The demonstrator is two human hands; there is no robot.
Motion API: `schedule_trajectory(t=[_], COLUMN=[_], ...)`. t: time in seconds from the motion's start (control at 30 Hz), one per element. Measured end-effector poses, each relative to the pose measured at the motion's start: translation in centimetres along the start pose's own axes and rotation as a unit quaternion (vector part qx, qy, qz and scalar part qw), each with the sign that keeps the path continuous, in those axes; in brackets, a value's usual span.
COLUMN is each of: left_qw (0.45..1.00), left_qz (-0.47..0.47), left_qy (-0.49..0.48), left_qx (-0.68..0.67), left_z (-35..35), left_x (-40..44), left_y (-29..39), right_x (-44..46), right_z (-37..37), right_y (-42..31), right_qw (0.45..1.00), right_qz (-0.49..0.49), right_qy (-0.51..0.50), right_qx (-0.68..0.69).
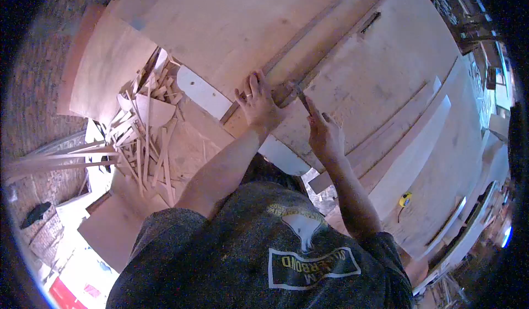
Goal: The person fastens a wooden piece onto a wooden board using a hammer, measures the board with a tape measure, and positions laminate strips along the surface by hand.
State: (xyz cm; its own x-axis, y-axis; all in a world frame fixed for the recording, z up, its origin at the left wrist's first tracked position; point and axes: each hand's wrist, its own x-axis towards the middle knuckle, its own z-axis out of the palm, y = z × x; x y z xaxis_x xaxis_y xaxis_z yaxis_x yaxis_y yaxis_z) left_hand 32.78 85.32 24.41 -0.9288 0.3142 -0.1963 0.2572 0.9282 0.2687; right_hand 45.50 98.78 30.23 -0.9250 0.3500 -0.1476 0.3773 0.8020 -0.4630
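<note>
My left hand [259, 109] lies on a long wooden strip [308, 50] at the near end of the workbench, its fingers spread. My right hand [327, 136] is closed around the handle of a tool that looks like a hammer [303, 95]. The tool's head is beside the strip, a little to the right of my left hand, and too blurred to make out fully. Whether the head touches the wood, I cannot tell. Beneath both hands is a broad plywood sheet [386, 61].
A heap of thin wood offcuts [138, 127] lies at the left. White pieces [201, 92] line the near edge. Long boards [410, 149] and a yellow tape measure [405, 200] lie at the right. A dark slot or tool [370, 22] shows farther back.
</note>
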Motion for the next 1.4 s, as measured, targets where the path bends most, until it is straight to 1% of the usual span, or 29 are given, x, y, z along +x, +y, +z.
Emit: schedule_trajectory(t=[0.1, 0.2, 0.3, 0.4, 0.5, 0.6, 0.7, 0.8, 0.9, 1.0, 1.1, 1.13, 1.17, 1.2, 1.23, 1.27, 1.3, 1.33, 1.37, 1.4], left_qw=[1.0, 1.0, 1.0, 1.0, 0.999, 0.999, 1.0, 1.0, 1.0, 1.0, 0.999, 1.0, 1.0, 1.0, 0.998, 0.997, 0.994, 0.991, 0.988, 0.99], left_qz=[-0.009, -0.003, -0.005, -0.012, 0.0, -0.005, 0.005, 0.006, -0.008, -0.004, -0.009, -0.003, 0.002, 0.02, 0.035, 0.048, 0.081, 0.097, 0.111, 0.111], left_qy=[0.0, 0.01, -0.02, -0.012, -0.003, -0.008, 0.006, 0.009, -0.028, 0.004, -0.034, -0.021, -0.01, 0.012, 0.029, 0.042, 0.059, 0.076, 0.093, 0.075], left_qx=[-0.005, -0.023, 0.003, 0.007, -0.038, -0.037, 0.007, 0.005, 0.0, -0.008, 0.017, 0.007, -0.004, -0.021, -0.037, -0.051, -0.049, -0.048, -0.049, -0.04], left_z=[0.2, -0.1, -0.2, 0.2, 0.3, 0.4, 0.1, 0.8, -0.1, 0.9, -0.4, -0.3, 0.0, 0.6, 1.3, 1.7, 1.5, 1.1, 0.7, 0.2], left_x=[0.2, 0.3, 0.3, 0.4, 0.4, 0.4, 0.2, 0.3, 0.2, 0.2, -0.1, -0.1, -0.1, 0.0, -0.2, 0.0, 0.8, 0.8, 1.0, 1.7], left_y=[-0.1, -0.2, -0.3, -0.4, -0.6, -0.4, -0.4, -0.9, -0.4, -0.5, -0.1, 0.0, -0.1, -0.3, -0.9, -0.8, 0.8, 1.8, 2.6, 4.4], right_x=[1.3, 1.4, 2.2, 2.6, 1.5, 0.9, 2.3, 2.0, 0.7, 1.4, 0.5, 0.3, 0.5, 0.7, 0.7, 0.6, 0.1, -0.6, -1.3, -2.5], right_z=[-0.3, -0.3, 0.8, 0.4, -0.6, 1.0, 1.5, 0.5, 1.6, 4.7, 2.8, 2.9, 1.9, 0.7, -0.7, -3.6, -7.8, -10.3, -10.7, -10.8], right_y=[-1.4, -1.6, -0.4, -0.5, -1.6, 0.0, 0.5, -1.0, 0.3, 2.6, 1.3, 2.1, 2.6, 3.3, 4.0, 4.2, 4.4, 5.1, 6.0, 7.1], right_qw=[1.0, 0.999, 0.994, 0.993, 0.999, 0.996, 0.995, 0.998, 0.999, 0.998, 0.994, 0.988, 0.967, 0.935, 0.892, 0.87, 0.839, 0.807, 0.803, 0.799], right_qz=[0.0, -0.032, -0.033, -0.029, -0.045, -0.078, -0.039, -0.04, -0.043, -0.056, 0.014, 0.056, 0.119, 0.175, 0.227, 0.194, 0.161, 0.122, 0.158, 0.193], right_qy=[-0.009, -0.002, -0.082, -0.079, 0.004, 0.032, -0.066, 0.001, 0.006, 0.003, 0.05, 0.038, 0.023, 0.008, -0.013, 0.037, 0.098, 0.142, 0.15, 0.157], right_qx=[-0.005, 0.006, -0.064, -0.078, -0.009, -0.009, -0.06, -0.04, 0.001, 0.011, 0.092, 0.14, 0.224, 0.308, 0.391, 0.452, 0.51, 0.561, 0.554, 0.547])
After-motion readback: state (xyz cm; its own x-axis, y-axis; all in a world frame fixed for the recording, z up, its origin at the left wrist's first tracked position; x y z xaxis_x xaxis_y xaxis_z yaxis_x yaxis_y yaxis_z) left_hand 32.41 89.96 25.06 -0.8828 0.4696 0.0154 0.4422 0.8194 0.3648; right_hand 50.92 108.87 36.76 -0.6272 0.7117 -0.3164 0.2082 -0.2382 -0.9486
